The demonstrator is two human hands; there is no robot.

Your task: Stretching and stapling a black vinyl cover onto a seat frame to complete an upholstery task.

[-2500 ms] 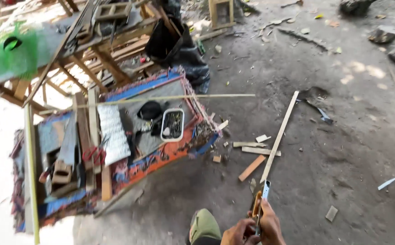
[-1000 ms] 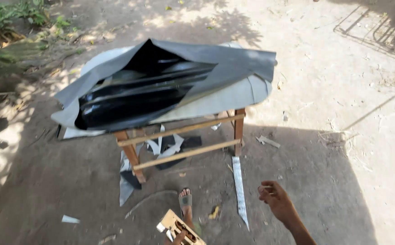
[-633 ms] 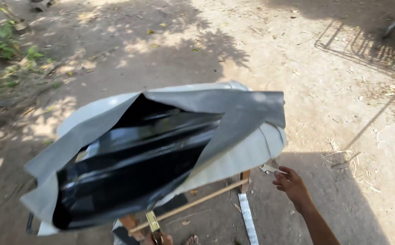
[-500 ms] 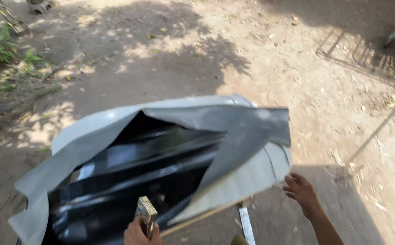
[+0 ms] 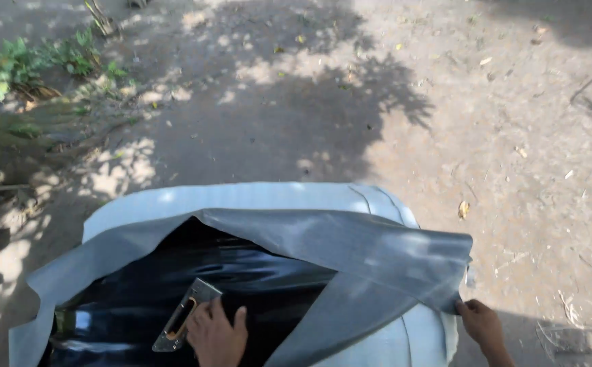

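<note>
Looking down from the head camera, the left hand [image 5: 218, 336] is seen lowest in the shot, fingers wrapped around a flat metal tool [image 5: 186, 315] with a long slot in it, probably a stapler or something like it, though that can't be told for sure. The tool is pressed flat on the glossy black sheet [image 5: 241, 285], so the grip is closed on it.

Over at the bottom right, the right hand [image 5: 483, 326] is pinched onto the corner of the grey sheet [image 5: 350, 251], right where the fold comes to a point. Fingers are clamped together on that edge.

The grey sheet is folded back over itself, so the shiny black side is exposed in the middle like an open pocket. Underneath and around it a pale white-grey layer [image 5: 241, 197] is visible, with its rounded far edge sticking out past the fold. Whatever the whole stack is resting on can't be seen here.

Past the far edge, bare dirt ground [image 5: 391, 102] is spread out, dappled with tree shadow and scattered with a few dry leaves. At the top left, some green weeds [image 5: 31, 68] are found, well apart from the sheets.
</note>
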